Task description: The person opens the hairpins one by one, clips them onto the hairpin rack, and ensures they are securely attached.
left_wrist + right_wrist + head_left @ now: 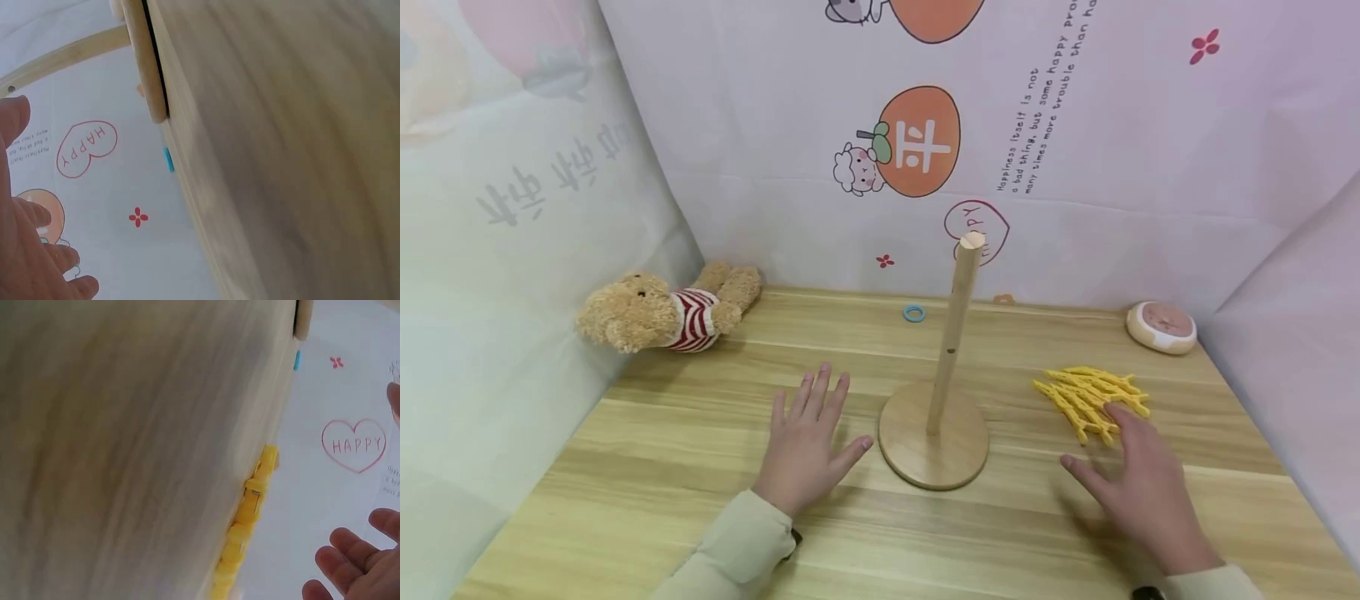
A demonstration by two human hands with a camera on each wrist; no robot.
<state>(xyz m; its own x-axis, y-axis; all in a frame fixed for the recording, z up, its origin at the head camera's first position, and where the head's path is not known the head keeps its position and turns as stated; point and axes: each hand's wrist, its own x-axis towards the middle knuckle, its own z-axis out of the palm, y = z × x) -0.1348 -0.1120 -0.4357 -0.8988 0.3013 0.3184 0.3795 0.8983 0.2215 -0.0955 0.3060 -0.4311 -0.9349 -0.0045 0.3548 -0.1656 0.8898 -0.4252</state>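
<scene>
My left hand holds nothing; its fingers are spread flat, palm toward the table, just left of the round wooden base of a stand. An upright wooden post with a small dark hole rises from that base. On the right lies a cluster of yellow plastic clothespins, also seen edge-on as yellow clothespins in the right wrist view. My right hand hovers at their near side with thumb and fingers apart. Its index fingertip overlaps the cluster in the head view.
Behind the stand lies a small blue ring. A teddy bear in a striped shirt lies at the back left. A round white-and-pink device sits at the back right. Printed cloth walls enclose the wooden table on three sides.
</scene>
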